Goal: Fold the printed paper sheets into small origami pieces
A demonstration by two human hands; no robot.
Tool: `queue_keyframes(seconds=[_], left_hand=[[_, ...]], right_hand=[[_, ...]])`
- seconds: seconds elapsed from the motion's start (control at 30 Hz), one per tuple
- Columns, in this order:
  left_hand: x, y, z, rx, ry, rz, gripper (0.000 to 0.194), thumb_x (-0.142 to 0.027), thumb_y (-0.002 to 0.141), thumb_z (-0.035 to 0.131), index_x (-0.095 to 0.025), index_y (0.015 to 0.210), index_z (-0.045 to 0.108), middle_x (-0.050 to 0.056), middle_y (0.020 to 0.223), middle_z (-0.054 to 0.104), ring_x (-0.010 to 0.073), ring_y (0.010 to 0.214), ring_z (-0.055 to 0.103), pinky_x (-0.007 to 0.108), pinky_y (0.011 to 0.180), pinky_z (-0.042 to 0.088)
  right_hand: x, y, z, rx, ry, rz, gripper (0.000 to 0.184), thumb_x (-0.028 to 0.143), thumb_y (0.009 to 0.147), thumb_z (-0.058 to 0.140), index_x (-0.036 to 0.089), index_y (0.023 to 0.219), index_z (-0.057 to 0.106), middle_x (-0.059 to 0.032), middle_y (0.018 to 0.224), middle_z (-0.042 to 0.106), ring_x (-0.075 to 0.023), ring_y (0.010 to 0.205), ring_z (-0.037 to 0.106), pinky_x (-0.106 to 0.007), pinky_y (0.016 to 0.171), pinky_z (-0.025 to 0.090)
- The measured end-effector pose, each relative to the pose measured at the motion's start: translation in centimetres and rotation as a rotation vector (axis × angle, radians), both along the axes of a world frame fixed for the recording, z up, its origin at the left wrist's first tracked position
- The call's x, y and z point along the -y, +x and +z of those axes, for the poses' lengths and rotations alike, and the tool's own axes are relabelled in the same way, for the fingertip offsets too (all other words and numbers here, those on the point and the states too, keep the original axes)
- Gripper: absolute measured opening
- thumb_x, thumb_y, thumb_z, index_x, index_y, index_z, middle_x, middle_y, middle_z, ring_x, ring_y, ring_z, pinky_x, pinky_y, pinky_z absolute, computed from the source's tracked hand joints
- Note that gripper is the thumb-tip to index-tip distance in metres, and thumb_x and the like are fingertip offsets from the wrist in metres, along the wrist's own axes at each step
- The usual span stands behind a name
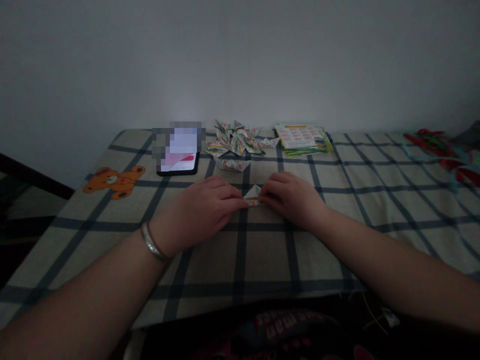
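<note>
Between my hands, low over the checked tablecloth, is a small folded paper (254, 196) with a pointed top and a printed strip along its lower edge. My left hand (204, 210) pinches its left end with thumb and fingers. The right end is gripped by my right hand (294, 200), fingers closed over it. Both ends of the paper are hidden under the fingers. Just beyond lies a boat-shaped folded paper (233, 165). Behind that sits a pile of pointed folded papers (236, 137) with the same kind of print.
A lit phone (182, 152) lies at the back left, near an orange bear figure (114, 182). At the back right is a stack of printed leaflets (303, 139). Red and green ribbon-like items (446, 155) lie far right. The checked tablecloth (210, 270) meets a wall behind.
</note>
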State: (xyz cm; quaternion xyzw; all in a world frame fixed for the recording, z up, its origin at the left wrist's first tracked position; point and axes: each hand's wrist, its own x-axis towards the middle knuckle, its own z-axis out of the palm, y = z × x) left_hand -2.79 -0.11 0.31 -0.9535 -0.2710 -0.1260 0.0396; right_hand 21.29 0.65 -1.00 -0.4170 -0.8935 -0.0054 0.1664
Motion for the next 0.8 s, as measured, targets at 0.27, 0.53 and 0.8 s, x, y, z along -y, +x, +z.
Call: queue_keyframes(seconds=[0.27,0.53,0.8], left_hand=[[0.7,1.0,-0.1,-0.012,0.043,0.028,0.029,-0.015,0.087,0.055,-0.023,0.113,0.066,0.004,0.111,0.065,0.0241,0.102,0.057,0.043,0.093,0.047],[0.9,1.5,-0.2,-0.023,0.029,0.032,0.020,-0.015,0.088,0.053,-0.018,0.104,0.065,0.004,0.107,0.067,0.0236,0.101,0.059,0.045,0.099,0.045],[1.0,1.6,0.0,-0.031,0.022,0.041,0.018,-0.017,0.088,0.053,-0.020,0.102,0.065,0.004,0.106,0.067,0.0243,0.100,0.059,0.046,0.097,0.045]], right_hand=[[0.1,0.2,-0.4,-0.040,0.077,0.211,0.017,0.028,0.092,0.056,0.022,0.091,0.072,-0.0030,0.094,0.068,-0.0185,0.086,0.056,-0.031,0.078,0.040],[0.5,0.1,-0.2,0.051,0.156,0.222,0.015,0.023,0.088,0.059,0.026,0.093,0.072,0.0006,0.093,0.070,-0.0193,0.085,0.058,-0.034,0.076,0.038],[1.3,0.1,1.3,0.169,0.084,0.154,0.017,0.022,0.087,0.057,0.021,0.088,0.074,-0.0025,0.098,0.072,-0.0199,0.087,0.061,-0.032,0.070,0.040]])
